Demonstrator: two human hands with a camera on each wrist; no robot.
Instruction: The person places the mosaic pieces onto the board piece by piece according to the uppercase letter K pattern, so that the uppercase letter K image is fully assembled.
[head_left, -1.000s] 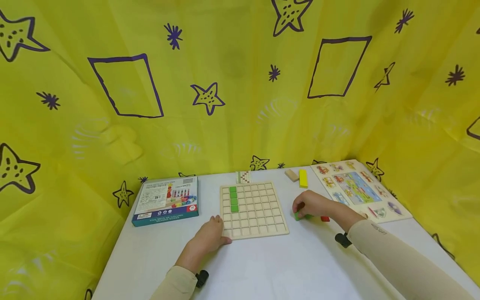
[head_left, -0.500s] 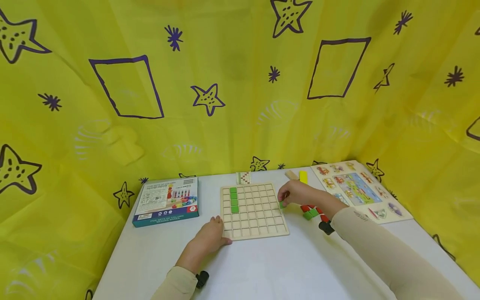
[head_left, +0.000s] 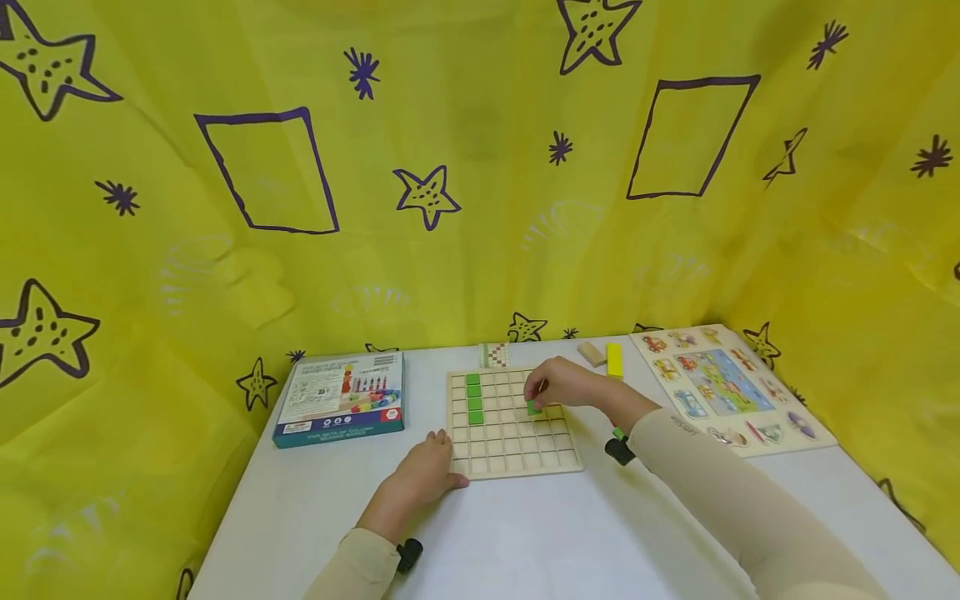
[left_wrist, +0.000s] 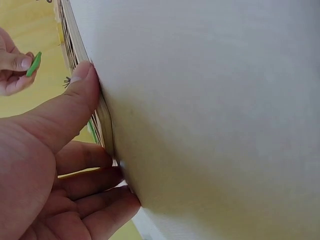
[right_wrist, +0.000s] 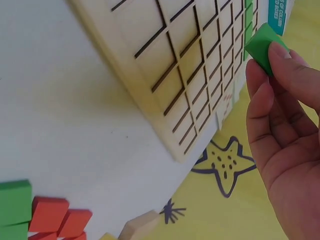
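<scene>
Since half a second ago, my right hand (head_left: 561,382) has moved from the right edge of the gridded board (head_left: 517,477) to above its cells, bringing the green tile (head_left: 533,407) along. White covers the table (head_left: 525,533), and yellow fabric (head_left: 480,208) printed with dark stars hangs around it. Among the board's square cells, four green tiles (head_left: 476,404) fill the top of the second column from the left. I pinch the fifth, smooth and tilted, between thumb and fingers above the board; my left hand (head_left: 427,467) grips the board's near left corner, thumb along its near edge. On the left lies a flat printed box (head_left: 341,400); on the right, a pale puzzle board (head_left: 723,383) bears coloured pictures. Behind my right hand are a yellow block (head_left: 615,360) and a plain wooden block (head_left: 591,353), both oblong, while red tiles (right_wrist: 49,214) lie beside loose green blocks (right_wrist: 15,196) on the table.
</scene>
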